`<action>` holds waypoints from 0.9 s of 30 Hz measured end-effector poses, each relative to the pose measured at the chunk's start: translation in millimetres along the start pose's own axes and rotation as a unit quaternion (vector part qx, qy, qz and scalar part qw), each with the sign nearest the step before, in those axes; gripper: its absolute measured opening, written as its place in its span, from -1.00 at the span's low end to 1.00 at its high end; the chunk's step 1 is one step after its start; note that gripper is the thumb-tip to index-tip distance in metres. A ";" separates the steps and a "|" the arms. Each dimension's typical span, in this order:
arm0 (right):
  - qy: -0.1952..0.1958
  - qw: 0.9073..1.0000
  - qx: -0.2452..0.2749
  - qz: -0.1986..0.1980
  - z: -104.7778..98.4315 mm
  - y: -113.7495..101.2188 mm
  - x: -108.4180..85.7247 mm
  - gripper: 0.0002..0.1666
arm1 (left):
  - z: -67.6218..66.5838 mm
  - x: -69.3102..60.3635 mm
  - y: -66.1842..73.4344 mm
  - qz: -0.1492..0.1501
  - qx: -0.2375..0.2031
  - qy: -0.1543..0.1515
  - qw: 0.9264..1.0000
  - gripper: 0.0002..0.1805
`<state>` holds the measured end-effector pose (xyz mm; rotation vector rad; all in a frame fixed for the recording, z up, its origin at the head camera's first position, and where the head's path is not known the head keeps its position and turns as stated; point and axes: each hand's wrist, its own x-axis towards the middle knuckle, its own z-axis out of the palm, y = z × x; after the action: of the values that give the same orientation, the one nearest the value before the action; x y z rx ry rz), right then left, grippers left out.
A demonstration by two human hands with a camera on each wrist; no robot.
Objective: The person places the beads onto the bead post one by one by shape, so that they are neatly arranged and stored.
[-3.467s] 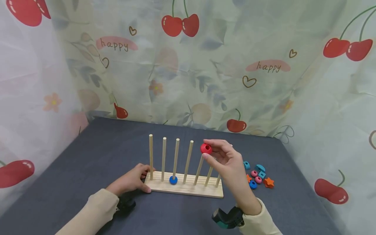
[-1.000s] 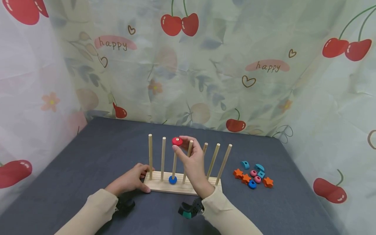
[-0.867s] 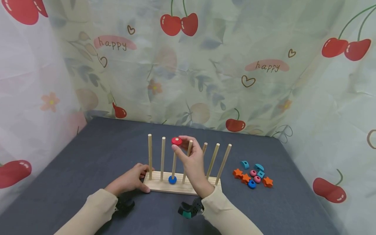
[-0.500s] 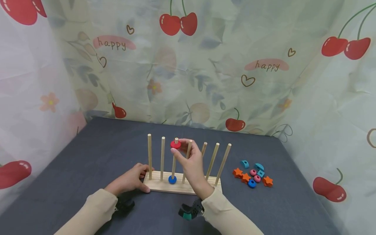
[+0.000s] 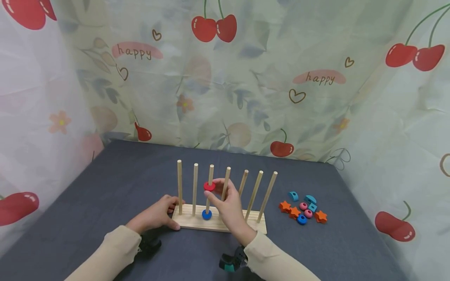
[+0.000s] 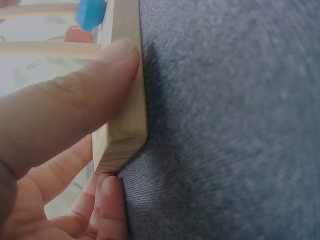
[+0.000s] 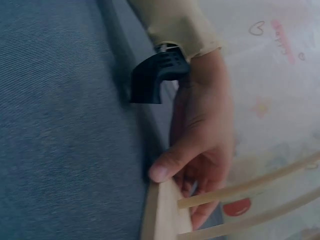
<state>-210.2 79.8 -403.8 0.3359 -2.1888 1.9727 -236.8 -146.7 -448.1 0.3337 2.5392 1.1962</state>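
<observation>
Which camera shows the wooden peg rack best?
The head view: it takes in the wooden peg rack end to end, with all seven pegs, partly behind the right hand. The left wrist view shows one end, gripped by the left hand; the right wrist view shows that end, its pegs cropped.

Room runs down the peg below the red bead until the blue bead blocks it

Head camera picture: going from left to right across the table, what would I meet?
Left hand, second peg from the left, red ring pinched by the right hand, rightmost peg, leftmost orange star, loose dark-blue bead, rightmost orange star.
</observation>
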 end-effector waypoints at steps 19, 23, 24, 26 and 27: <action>-0.072 0.992 -0.040 0.098 -2.9 45.4 -15.8 -0.59 | 0.5 -2.1 0.9 -0.008 0.000 0.001 1.000 -0.22; -0.079 0.991 -0.029 0.100 -2.4 48.7 -18.0 -0.59 | 1.2 -1.7 -0.2 -0.005 -0.004 0.003 1.000 -0.22; -0.079 0.992 -0.029 0.099 -2.1 49.7 -18.1 -0.59 | 1.2 -1.7 -0.4 -0.002 -0.003 0.003 1.000 -0.22; -0.079 0.992 -0.028 0.099 -1.4 51.8 -18.2 -0.59 | 1.2 -1.8 -0.4 0.002 -0.003 0.001 1.000 -0.22; -0.079 0.992 -0.029 0.099 -1.2 52.9 -18.3 -0.60 | 1.2 -1.8 -0.3 0.002 -0.004 0.002 1.000 -0.22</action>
<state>-207.6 87.0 -459.2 0.2860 -2.4590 2.0399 -234.7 -146.6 -448.7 0.3360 2.5380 1.2087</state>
